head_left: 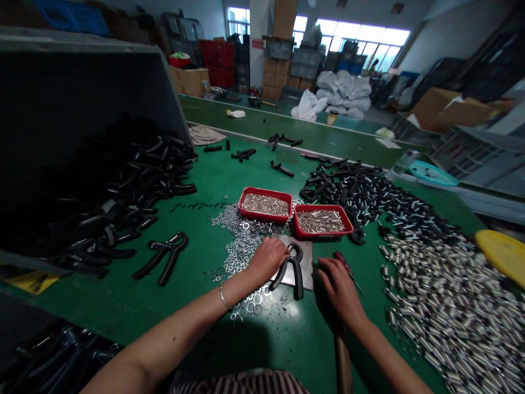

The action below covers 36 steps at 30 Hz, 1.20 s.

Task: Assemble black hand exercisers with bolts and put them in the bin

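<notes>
My left hand [267, 259] pinches the jaw end of a black spring clamp [298, 273]. The clamp lies on a small metal plate [307, 257], its two handles toward me. My right hand [339, 287] is just right of the plate, fingers apart, above the upper end of a wooden handle [343, 358]; what lies beneath the palm is hidden. A screwdriver [343, 264] with a red handle rests beside that hand. Loose metal washers [241, 249] spread to the left of the plate. Behind it stand two red trays, one with small rivet-like pins [322, 220], the other with tiny metal parts [266, 204].
Another clamp [167, 254] lies at left, before a tipped grey bin [166, 82] of black clamp parts [135, 186]. To the right are heaps of metal springs [459, 312] and black parts [369, 191]. A yellow lid [502, 254] sits at the right edge.
</notes>
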Motion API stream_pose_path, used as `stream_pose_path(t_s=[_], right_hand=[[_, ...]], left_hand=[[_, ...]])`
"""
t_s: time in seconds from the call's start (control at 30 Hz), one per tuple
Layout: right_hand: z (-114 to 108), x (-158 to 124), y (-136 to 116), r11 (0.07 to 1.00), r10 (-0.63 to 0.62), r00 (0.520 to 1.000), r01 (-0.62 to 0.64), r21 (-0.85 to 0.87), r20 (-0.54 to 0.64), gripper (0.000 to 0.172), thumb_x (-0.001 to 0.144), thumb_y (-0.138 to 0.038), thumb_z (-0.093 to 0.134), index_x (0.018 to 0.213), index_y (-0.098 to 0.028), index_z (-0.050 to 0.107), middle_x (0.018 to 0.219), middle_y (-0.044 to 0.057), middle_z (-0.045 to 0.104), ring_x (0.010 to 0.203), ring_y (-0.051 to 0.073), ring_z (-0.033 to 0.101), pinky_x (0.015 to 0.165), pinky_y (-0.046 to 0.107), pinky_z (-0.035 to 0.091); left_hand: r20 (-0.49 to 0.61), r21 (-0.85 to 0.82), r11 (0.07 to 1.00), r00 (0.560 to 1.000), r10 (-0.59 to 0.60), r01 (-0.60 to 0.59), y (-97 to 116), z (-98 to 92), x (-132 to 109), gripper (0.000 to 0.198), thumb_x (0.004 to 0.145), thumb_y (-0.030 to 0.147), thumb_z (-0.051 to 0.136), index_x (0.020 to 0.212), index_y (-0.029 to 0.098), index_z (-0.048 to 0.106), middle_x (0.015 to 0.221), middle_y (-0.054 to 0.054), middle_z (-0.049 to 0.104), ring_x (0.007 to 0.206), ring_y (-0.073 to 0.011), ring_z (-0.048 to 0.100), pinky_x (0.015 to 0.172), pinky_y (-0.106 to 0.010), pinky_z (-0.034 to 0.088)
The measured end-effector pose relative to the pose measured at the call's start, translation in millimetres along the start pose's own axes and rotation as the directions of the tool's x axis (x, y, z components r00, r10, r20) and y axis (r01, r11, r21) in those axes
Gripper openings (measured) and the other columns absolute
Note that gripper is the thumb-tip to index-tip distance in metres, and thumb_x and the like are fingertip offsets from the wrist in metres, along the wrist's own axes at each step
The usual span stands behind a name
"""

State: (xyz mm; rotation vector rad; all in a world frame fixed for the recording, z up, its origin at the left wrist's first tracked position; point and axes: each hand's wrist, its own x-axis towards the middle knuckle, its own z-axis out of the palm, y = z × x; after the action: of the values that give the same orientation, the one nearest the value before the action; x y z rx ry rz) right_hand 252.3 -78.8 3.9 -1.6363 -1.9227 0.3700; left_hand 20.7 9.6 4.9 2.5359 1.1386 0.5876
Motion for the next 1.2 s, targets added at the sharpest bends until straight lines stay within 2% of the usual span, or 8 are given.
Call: stream_pose_path(t_s=[0.2,0.37,0.53,0.6,0.77,0.93,1.03,1.2], right_hand=[[-17,-66,13,0.966,0.231,0.973,-0.228,-0.124,0.009,0.041,0.093,-0.038,0.05,0.133,-0.028,0.055,0.117,0.012,0.059,0.105,0.031,0.061,0.095,0.051,0.049],[-16,-76,5,0.887,0.436,0.898,-0.439,0.14,0.051,0.063,0.081,-0.047,0.06,0.137,-0.02,0.051,0.114,0.013,0.062,0.106,0.032,0.061,0.096,0.048,0.047],[-37,-73,-7,0.344,0.585,0.644,-0.748,0.568,0.493,0.053,0.083,-0.059,0.058,0.116,-0.017,0.062,0.079,0.003,0.064,0.065,0.018,0.062,0.058,0.028,0.05],[-49,-73,-16,0.284,0.571,0.61,-0.774,0.565,0.549,0.049,0.084,-0.061,0.058,0.107,-0.018,0.063,0.072,0.0,0.06,0.058,0.014,0.058,0.05,0.024,0.045],[-67,-62,-39,0.475,0.442,0.694,-0.718,0.508,0.567,0.048,0.087,-0.063,0.052,0.112,-0.023,0.054,0.077,-0.001,0.062,0.055,0.014,0.058,0.051,0.026,0.047],[-66,-39,-50,0.826,0.36,0.809,-0.508,0.244,0.466,0.038,0.093,-0.056,0.046,0.099,-0.021,0.058,0.068,-0.001,0.056,0.06,0.015,0.054,0.055,0.025,0.041],[-56,-23,-56,0.933,0.277,0.907,-0.333,0.136,0.318,0.036,0.099,-0.05,0.034,0.106,-0.022,0.055,0.075,0.001,0.059,0.068,0.018,0.057,0.066,0.028,0.042],[-40,-2,-55,0.957,0.28,0.868,-0.285,-0.05,0.411,0.035,0.098,-0.051,0.035,0.088,-0.022,0.052,0.07,0.003,0.06,0.062,0.02,0.058,0.061,0.029,0.04]], left_hand=[[0.058,0.188,0.974,0.991,0.118,-0.127,-1,5.1,-1,0.032,0.101,0.026,0.037,0.099,0.016,0.067,0.095,-0.01,0.065,0.096,-0.0249,0.055,0.092,-0.042,0.038],[0.093,0.252,0.918,0.952,0.291,-0.305,-3,6.7,-1,0.034,0.101,0.017,0.033,0.102,0.011,0.067,0.094,-0.013,0.065,0.092,-0.0251,0.055,0.087,-0.042,0.041],[0.027,0.062,0.97,0.972,0.234,-0.235,-10,7.4,-4,0.026,0.1,0.022,0.044,0.105,0.013,0.067,0.101,-0.01,0.068,0.097,-0.0246,0.057,0.09,-0.043,0.043],[0.008,-0.117,0.983,0.99,0.14,-0.138,-15,4.5,-5,0.022,0.098,0.023,0.048,0.106,0.017,0.068,0.103,-0.007,0.069,0.1,-0.0225,0.059,0.093,-0.042,0.044],[-0.113,-0.301,0.953,0.992,-0.064,0.027,-39,-22.9,20,0.022,0.095,0.017,0.048,0.109,0.016,0.066,0.11,-0.007,0.067,0.105,-0.0173,0.061,0.095,-0.033,0.047],[-0.051,0.195,0.947,0.967,-0.251,0.257,-84,-62.0,77,0.025,0.092,0.015,0.05,0.108,0.015,0.069,0.112,-0.012,0.068,0.111,-0.0219,0.06,0.101,-0.036,0.043],[0.001,0.286,0.902,0.941,-0.339,0.324,-107,-70.4,101,0.018,0.084,0.012,0.058,0.093,0.009,0.074,0.098,-0.018,0.071,0.102,-0.0282,0.065,0.096,-0.039,0.046],[0.038,0.348,0.874,0.926,-0.376,0.34,-118,-64.8,106,0.022,0.085,0.007,0.052,0.093,0.004,0.073,0.098,-0.023,0.07,0.097,-0.0296,0.067,0.091,-0.038,0.049]])
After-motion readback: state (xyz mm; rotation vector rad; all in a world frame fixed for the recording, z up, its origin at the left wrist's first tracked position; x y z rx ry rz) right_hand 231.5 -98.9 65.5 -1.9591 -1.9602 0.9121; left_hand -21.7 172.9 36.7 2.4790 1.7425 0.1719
